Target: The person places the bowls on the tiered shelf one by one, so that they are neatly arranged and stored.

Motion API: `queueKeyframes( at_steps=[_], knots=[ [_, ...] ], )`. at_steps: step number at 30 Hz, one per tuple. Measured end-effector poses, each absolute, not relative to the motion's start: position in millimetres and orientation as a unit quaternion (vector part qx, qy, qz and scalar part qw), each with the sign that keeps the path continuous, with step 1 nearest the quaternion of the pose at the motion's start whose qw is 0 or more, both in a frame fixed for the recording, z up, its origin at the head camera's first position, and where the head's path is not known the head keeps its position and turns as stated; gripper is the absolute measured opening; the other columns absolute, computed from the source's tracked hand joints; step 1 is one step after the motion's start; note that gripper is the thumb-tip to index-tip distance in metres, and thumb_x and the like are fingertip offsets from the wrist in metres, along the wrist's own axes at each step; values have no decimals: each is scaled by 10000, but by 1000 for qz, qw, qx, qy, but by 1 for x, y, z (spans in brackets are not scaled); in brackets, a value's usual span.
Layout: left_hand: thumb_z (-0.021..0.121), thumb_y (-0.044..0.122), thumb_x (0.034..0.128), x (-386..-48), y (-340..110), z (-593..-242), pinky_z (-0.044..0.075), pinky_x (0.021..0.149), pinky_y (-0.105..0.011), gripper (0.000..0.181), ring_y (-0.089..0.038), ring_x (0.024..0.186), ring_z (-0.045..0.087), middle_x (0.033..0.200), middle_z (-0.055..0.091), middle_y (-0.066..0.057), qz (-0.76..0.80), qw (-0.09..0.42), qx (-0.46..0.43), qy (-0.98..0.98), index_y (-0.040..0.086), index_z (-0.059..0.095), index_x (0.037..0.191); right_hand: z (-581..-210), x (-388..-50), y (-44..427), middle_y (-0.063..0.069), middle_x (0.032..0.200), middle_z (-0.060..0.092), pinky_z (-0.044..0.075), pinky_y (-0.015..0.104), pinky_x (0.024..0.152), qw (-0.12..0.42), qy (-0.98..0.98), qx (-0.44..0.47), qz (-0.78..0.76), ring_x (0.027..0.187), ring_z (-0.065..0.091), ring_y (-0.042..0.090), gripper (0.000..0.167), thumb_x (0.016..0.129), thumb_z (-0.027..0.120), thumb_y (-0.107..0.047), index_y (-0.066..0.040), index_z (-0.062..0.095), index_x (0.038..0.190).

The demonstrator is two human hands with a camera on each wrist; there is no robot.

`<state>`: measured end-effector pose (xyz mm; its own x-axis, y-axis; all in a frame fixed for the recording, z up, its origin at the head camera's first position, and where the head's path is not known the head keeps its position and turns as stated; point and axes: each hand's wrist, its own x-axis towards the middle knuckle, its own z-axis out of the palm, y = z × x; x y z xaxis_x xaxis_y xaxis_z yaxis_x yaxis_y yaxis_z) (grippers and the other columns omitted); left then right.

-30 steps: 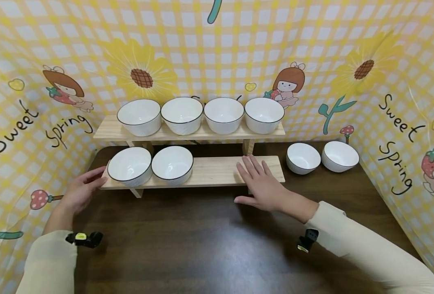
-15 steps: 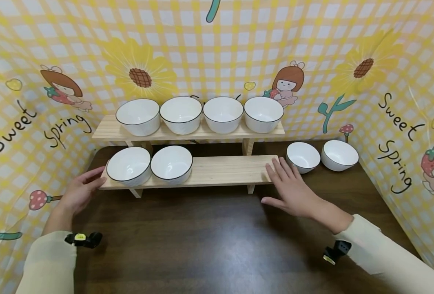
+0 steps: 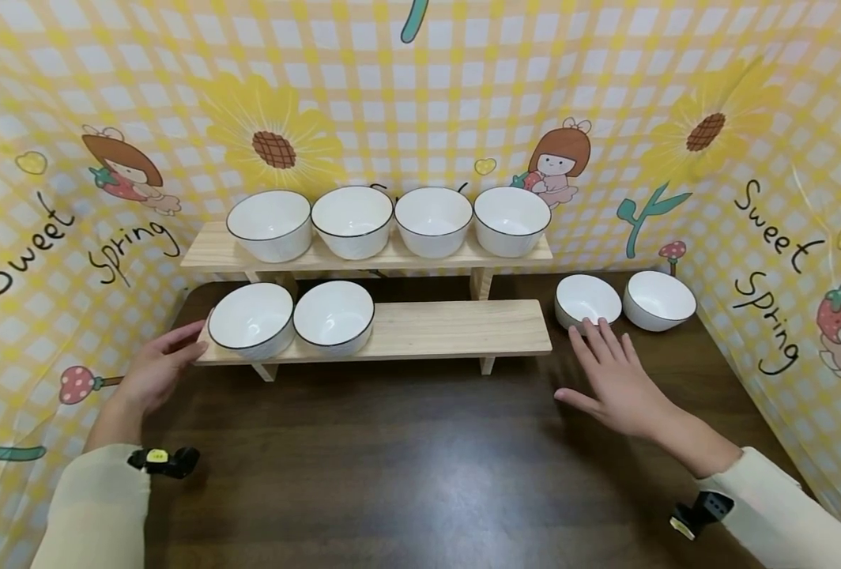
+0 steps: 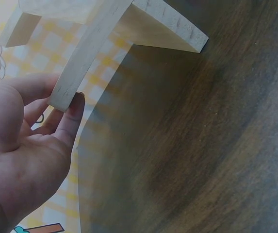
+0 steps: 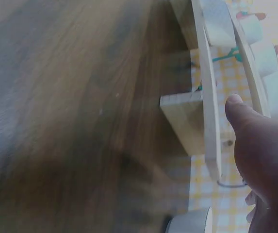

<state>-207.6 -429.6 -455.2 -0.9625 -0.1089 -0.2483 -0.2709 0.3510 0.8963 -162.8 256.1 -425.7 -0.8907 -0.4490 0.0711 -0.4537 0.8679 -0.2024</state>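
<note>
My left hand (image 3: pixel 152 373) pinches the left end of the lower plank (image 3: pixel 459 328) of a two-tier wooden shelf. The left wrist view shows thumb and fingers on either side of that plank end (image 4: pixel 78 68). My right hand (image 3: pixel 618 389) is spread with straight fingers in front of a white bowl (image 3: pixel 586 297) on the tabletop; its fingertips overlap the bowl's near rim, and I cannot tell whether they touch. Beside it stands another white bowl (image 3: pixel 659 300). Two white dark-rimmed bowls, a left one (image 3: pixel 251 318) and a right one (image 3: pixel 335 314), sit on the lower plank.
Several similar bowls stand in a row on the upper plank (image 3: pixel 207 246). The shelf stands at the back of a dark wooden table (image 3: pixel 392 458). A yellow checked cloth (image 3: pixel 406 95) with printed figures surrounds the table at the back and sides.
My right hand has moved right, from over the lower plank's right part to the bowl on the tabletop. The left hand keeps its place on the plank's end.
</note>
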Motion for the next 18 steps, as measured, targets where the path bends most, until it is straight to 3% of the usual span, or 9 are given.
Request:
queueKeyframes(
  at_steps=[7, 13, 18],
  knots=[
    [704, 344, 973, -207, -429, -454, 472, 812, -124, 703, 72, 995, 544, 1313, 505, 126, 585, 65, -118, 800, 123, 408, 1571, -435, -157, 279, 360, 1607, 174, 86, 750, 1119, 32, -971, 206, 115, 1502, 43, 520, 947, 959, 662, -517, 80, 248, 1567],
    [677, 401, 980, -208, -428, -453, 457, 838, -136, 728, 43, 1045, 508, 1436, 454, 38, 561, 73, -125, 815, 132, 378, 1586, -439, -155, 293, 384, 1600, 150, 46, 754, 1119, 33, -975, 183, 123, 1495, 25, 539, 966, 956, 661, -524, 102, 240, 1559],
    [686, 420, 968, -208, -429, -454, 456, 825, -135, 755, 29, 1049, 502, 1439, 455, 39, 561, 73, -127, 815, 129, 369, 1589, -442, -159, 305, 406, 1581, 165, 66, 778, 1096, 41, -979, 158, 120, 1469, 75, 579, 969, 954, 663, -527, 108, 242, 1553]
  ],
)
